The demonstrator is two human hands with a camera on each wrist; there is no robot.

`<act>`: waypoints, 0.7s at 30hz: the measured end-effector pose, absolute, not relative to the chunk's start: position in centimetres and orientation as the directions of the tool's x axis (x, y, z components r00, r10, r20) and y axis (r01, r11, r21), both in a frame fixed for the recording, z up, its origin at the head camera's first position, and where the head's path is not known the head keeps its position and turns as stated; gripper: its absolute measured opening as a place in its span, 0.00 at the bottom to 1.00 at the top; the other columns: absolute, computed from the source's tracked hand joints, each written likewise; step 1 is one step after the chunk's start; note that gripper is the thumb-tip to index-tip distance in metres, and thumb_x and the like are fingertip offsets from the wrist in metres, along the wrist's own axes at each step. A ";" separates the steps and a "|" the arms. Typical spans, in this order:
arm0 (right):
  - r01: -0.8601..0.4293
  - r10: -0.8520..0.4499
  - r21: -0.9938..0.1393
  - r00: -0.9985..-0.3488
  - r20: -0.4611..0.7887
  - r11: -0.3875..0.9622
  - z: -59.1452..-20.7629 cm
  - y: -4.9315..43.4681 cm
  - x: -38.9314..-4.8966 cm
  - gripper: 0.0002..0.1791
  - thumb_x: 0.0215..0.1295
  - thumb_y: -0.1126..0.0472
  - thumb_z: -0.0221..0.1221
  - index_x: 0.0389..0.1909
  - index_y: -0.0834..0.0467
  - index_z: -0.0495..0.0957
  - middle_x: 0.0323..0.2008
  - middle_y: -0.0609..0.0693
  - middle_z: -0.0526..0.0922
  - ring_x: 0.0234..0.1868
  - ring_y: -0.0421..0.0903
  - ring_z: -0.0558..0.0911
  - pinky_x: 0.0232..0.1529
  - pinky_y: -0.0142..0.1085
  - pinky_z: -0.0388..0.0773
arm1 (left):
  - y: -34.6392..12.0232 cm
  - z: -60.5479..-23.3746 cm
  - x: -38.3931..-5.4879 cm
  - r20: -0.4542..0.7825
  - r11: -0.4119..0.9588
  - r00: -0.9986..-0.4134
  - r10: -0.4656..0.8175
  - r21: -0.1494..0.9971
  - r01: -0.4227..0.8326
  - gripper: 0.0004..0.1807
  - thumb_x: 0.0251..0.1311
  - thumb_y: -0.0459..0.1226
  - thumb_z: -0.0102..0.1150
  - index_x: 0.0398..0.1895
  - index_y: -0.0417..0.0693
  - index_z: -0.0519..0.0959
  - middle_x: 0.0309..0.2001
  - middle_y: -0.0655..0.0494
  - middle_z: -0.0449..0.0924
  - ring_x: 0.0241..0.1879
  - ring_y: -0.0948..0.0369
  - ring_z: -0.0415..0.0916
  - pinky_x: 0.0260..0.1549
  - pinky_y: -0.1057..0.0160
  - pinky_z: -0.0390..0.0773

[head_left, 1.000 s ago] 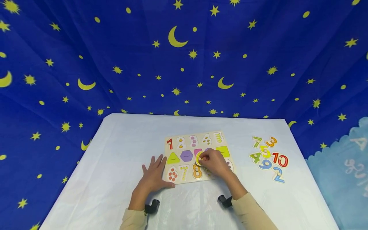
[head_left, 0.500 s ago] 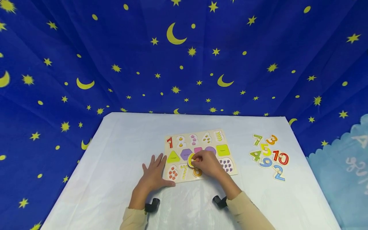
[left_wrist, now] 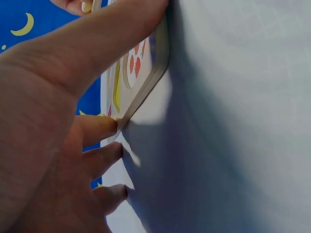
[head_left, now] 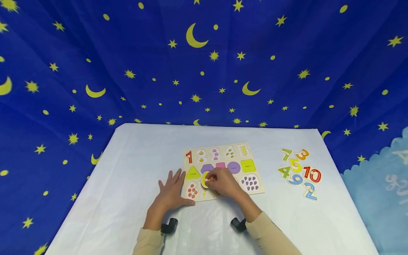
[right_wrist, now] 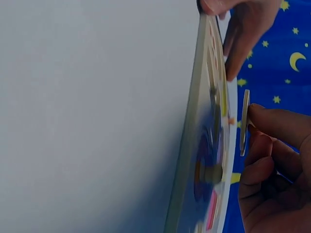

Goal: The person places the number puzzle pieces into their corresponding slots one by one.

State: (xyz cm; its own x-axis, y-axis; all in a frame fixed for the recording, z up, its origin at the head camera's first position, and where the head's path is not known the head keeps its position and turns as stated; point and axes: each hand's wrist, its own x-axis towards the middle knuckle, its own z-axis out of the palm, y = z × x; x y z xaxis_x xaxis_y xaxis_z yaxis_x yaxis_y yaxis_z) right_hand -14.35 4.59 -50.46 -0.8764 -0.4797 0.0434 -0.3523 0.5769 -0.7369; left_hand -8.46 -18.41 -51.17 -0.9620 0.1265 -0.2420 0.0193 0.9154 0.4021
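Observation:
My right hand (head_left: 223,182) pinches a yellow number piece (head_left: 204,180) by its small knob. In the head view it overlaps the lower left part of a wooden number puzzle board (head_left: 222,152). The right wrist view shows the number piece (right_wrist: 245,124) edge-on, held apart from the board's face. My left hand (head_left: 173,191) spreads its fingers along the board's left edge, with the thumb (left_wrist: 121,22) at the near corner. A red 1 (head_left: 189,157) sits in its slot at the top left. The orange 8 is mostly hidden under my right hand.
Several loose number pieces lie right of the board, among them a red 10 (head_left: 312,174), a blue 2 (head_left: 310,191) and a green 7 (head_left: 286,154). Everything stands on a white-covered table (head_left: 143,152). A blue curtain (head_left: 153,53) with stars and moons hangs behind.
My right hand has moved left across the board with the yellow number piece, uncovering the purple-fruit slot and covering the 8. My left hand stays at the board's edge.

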 end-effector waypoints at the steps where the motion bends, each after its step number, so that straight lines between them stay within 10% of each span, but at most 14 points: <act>1: -0.362 -0.488 -0.729 -0.872 0.043 0.581 -50.5 4.4 -14.3 0.05 0.55 0.57 0.68 0.30 0.53 0.83 0.23 0.40 0.75 0.25 0.37 0.74 0.27 0.31 0.72 | -18.4 -51.2 -8.4 -0.246 0.914 -0.961 0.127 0.406 0.017 0.67 0.32 0.66 0.72 0.75 0.46 0.53 0.76 0.48 0.44 0.73 0.42 0.33 0.58 0.26 0.35; 21: -0.497 -0.598 -0.661 -0.796 0.090 0.562 -51.5 0.0 -12.2 0.04 0.51 0.62 0.68 0.28 0.56 0.84 0.20 0.38 0.71 0.23 0.34 0.70 0.25 0.27 0.68 | -18.4 -51.0 -8.5 -0.246 0.903 -0.961 0.129 0.429 0.011 0.66 0.34 0.64 0.73 0.75 0.45 0.53 0.75 0.46 0.45 0.73 0.41 0.32 0.57 0.25 0.32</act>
